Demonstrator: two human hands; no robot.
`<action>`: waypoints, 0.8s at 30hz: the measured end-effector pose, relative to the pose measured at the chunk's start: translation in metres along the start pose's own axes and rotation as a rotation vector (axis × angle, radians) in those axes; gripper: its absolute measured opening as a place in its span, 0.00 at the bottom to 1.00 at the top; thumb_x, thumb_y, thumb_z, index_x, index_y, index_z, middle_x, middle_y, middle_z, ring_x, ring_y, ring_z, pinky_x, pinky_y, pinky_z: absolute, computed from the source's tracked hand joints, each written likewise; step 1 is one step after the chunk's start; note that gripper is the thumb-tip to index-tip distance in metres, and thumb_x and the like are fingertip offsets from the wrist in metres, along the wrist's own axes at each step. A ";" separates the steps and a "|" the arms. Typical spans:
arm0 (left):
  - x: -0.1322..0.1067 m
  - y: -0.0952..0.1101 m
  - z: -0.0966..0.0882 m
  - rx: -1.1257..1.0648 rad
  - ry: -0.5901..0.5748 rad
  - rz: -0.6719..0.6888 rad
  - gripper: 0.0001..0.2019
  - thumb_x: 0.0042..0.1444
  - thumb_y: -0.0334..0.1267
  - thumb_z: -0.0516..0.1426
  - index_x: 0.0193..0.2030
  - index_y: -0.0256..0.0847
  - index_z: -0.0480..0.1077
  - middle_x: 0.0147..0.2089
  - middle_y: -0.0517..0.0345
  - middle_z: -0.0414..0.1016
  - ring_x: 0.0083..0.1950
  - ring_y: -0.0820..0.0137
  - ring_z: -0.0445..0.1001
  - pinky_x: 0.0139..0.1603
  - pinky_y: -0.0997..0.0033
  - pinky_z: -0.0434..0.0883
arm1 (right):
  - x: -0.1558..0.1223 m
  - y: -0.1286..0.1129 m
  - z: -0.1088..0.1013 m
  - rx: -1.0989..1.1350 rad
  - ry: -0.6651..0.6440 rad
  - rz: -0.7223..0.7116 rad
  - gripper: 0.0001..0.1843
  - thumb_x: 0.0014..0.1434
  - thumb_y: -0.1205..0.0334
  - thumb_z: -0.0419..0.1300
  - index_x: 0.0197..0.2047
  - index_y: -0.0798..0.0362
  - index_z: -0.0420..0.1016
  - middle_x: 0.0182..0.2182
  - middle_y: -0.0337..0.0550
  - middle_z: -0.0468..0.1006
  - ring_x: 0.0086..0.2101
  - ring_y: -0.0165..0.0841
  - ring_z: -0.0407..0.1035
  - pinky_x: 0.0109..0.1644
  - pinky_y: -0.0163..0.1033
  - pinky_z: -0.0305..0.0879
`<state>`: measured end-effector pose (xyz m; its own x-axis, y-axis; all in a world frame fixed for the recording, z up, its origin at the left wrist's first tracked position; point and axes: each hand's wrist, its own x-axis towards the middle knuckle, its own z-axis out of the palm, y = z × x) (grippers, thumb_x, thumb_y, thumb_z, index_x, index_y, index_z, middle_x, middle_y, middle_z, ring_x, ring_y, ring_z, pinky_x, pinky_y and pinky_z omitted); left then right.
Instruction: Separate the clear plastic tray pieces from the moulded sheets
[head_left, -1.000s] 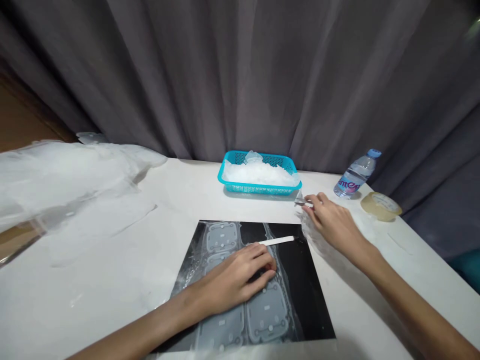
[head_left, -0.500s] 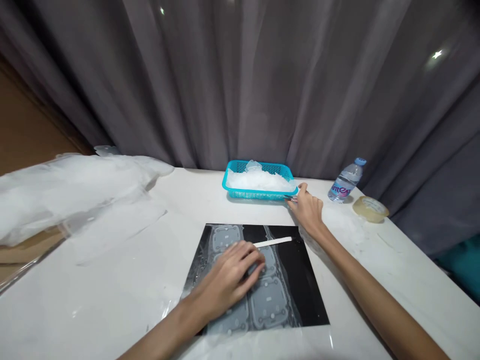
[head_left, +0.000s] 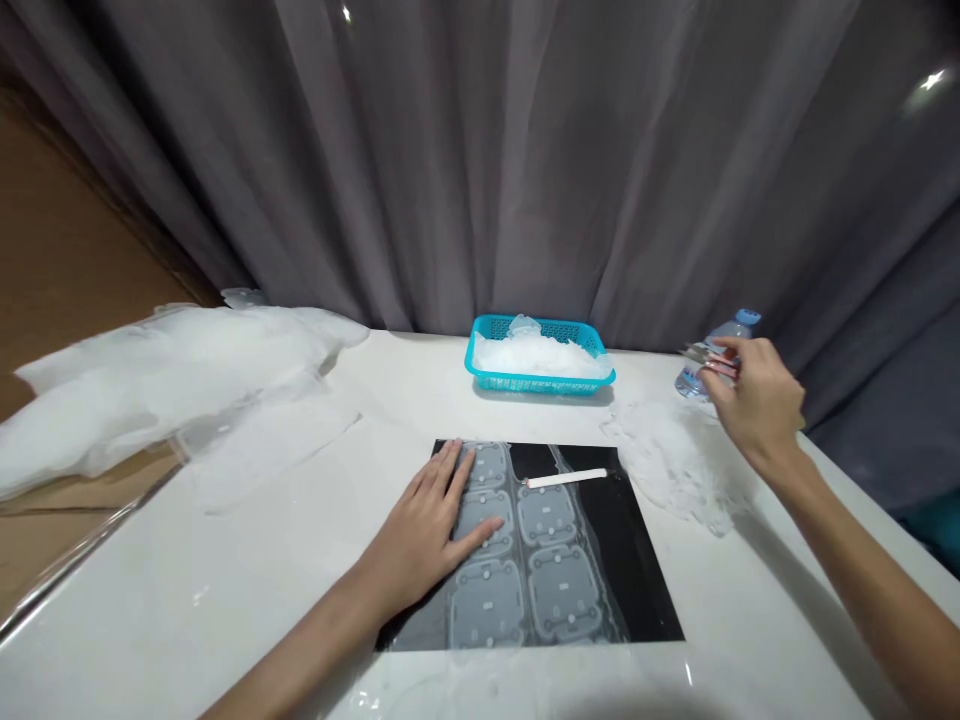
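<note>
My left hand (head_left: 433, 520) lies flat, fingers spread, on a clear plastic sheet of moulded pads (head_left: 525, 560) that rests on a black mat (head_left: 637, 570). A white pen-like tool (head_left: 566, 479) lies across the mat's far edge. My right hand (head_left: 754, 400) is raised at the right, fingers pinched on a small metal tool (head_left: 701, 355) with a pinkish part, in front of the water bottle (head_left: 731, 335). Below it a heap of clear plastic scraps (head_left: 675, 465) lies on the white table (head_left: 262, 560).
A turquoise basket (head_left: 540, 380) filled with clear plastic pieces stands at the back by the grey curtain (head_left: 480, 160). Crumpled clear plastic sheeting (head_left: 150, 380) covers the table's left side. A brown surface (head_left: 60, 240) shows beyond the left edge.
My right hand has lifted from beside the basket and swung right toward the bottle, holding the small metal tool. My left hand has flattened and slid left on the sheet.
</note>
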<state>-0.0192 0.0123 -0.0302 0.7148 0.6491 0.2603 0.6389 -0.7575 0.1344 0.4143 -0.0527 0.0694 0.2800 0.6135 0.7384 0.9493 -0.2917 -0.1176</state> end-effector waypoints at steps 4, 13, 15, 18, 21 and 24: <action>0.012 -0.008 -0.004 -0.040 -0.073 0.013 0.49 0.67 0.69 0.49 0.82 0.40 0.39 0.82 0.39 0.45 0.80 0.47 0.52 0.76 0.47 0.60 | -0.031 0.013 -0.010 -0.095 -0.175 -0.195 0.15 0.69 0.58 0.54 0.51 0.53 0.78 0.43 0.51 0.78 0.31 0.39 0.72 0.32 0.40 0.59; 0.017 -0.006 -0.014 -0.120 -0.077 -0.001 0.48 0.64 0.72 0.50 0.78 0.37 0.52 0.80 0.36 0.51 0.80 0.45 0.53 0.76 0.43 0.60 | -0.064 -0.047 0.015 0.362 -0.549 -0.265 0.23 0.76 0.48 0.46 0.63 0.51 0.69 0.54 0.56 0.70 0.39 0.40 0.78 0.47 0.48 0.74; 0.016 -0.003 -0.016 -0.162 -0.055 0.020 0.44 0.66 0.70 0.50 0.77 0.39 0.55 0.78 0.38 0.58 0.78 0.47 0.58 0.75 0.44 0.62 | -0.064 -0.070 0.034 0.507 -0.640 -0.317 0.22 0.76 0.52 0.45 0.65 0.51 0.66 0.52 0.54 0.72 0.45 0.41 0.77 0.54 0.47 0.74; 0.014 0.000 -0.019 -0.238 -0.055 0.035 0.38 0.68 0.65 0.52 0.76 0.42 0.56 0.76 0.41 0.62 0.75 0.50 0.64 0.73 0.47 0.66 | -0.064 -0.097 0.063 0.528 -0.655 -0.316 0.17 0.76 0.55 0.48 0.61 0.53 0.66 0.49 0.52 0.75 0.48 0.40 0.75 0.54 0.43 0.73; 0.014 0.002 -0.023 -0.279 -0.072 0.015 0.38 0.69 0.64 0.53 0.76 0.41 0.56 0.77 0.40 0.61 0.75 0.49 0.64 0.72 0.46 0.66 | -0.064 -0.107 0.078 0.491 -0.637 -0.282 0.13 0.76 0.57 0.49 0.54 0.54 0.70 0.49 0.52 0.76 0.49 0.41 0.73 0.55 0.45 0.71; 0.015 0.001 -0.025 -0.301 -0.088 -0.010 0.34 0.71 0.61 0.52 0.74 0.41 0.58 0.77 0.42 0.61 0.75 0.50 0.64 0.73 0.45 0.66 | -0.062 -0.107 0.081 0.433 -0.620 -0.270 0.13 0.75 0.56 0.52 0.52 0.53 0.74 0.48 0.52 0.77 0.50 0.45 0.70 0.59 0.51 0.67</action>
<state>-0.0146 0.0197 -0.0022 0.7393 0.6502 0.1751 0.5427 -0.7293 0.4166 0.3072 -0.0004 -0.0176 -0.0599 0.9551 0.2902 0.9311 0.1582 -0.3286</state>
